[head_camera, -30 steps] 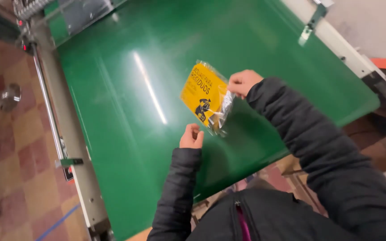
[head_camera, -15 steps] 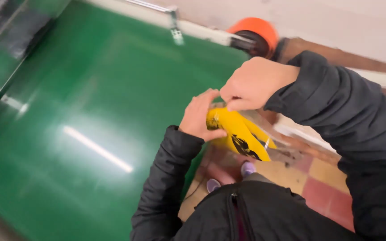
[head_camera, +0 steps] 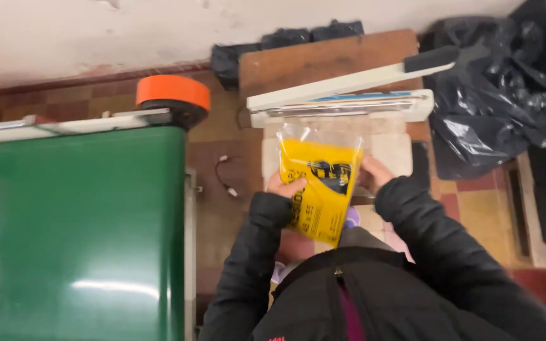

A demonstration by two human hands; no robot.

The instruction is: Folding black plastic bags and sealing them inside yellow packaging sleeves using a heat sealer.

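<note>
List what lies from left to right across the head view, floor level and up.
Green conveyor belt → orange-topped round roller → small black cable on the floor → left hand → yellow clear-topped plastic pouch → right hand → black plastic rubbish bag.

Yellow packet [head_camera: 319,189] with black print in clear plastic, white heat sealer [head_camera: 342,101] with black handle tip, green conveyor belt [head_camera: 77,233], orange roller cap [head_camera: 173,90], black rubbish bags [head_camera: 494,107], black jacket sleeves [head_camera: 248,265].

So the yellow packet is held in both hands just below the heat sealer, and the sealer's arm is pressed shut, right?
Not quite: the head view shows the sealer's arm raised, not pressed shut. The rest stands: the left hand and right hand hold the yellow packet just below the heat sealer.
</note>
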